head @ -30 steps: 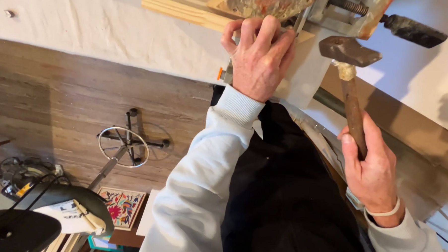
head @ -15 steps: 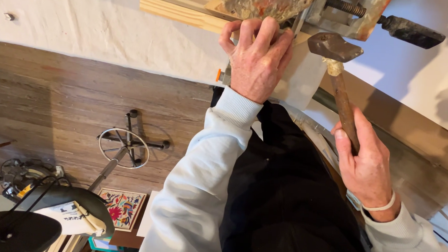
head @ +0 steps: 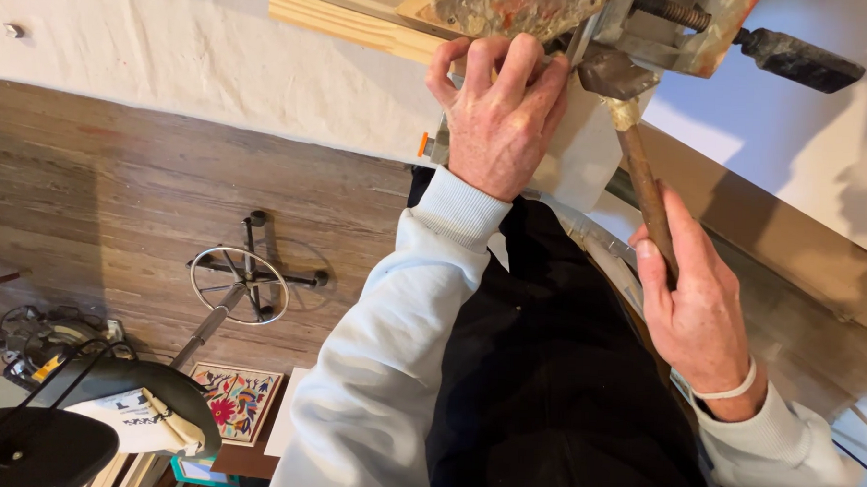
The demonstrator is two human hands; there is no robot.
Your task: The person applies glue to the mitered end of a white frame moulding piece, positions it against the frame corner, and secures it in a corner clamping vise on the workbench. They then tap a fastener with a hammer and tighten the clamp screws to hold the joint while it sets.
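The right hand [head: 697, 310] grips the head-heavy hammer [head: 638, 155] low on its stiff wooden handle, while the left hand [head: 500, 116] clamps the workpiece [head: 514, 6].

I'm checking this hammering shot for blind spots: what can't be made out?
Head view only:
- What the left hand pinches: hidden by its fingers.
- Hammer head's striking face: turned away against the vise.
- Top of the vise and wood strip: cut by the upper edge.
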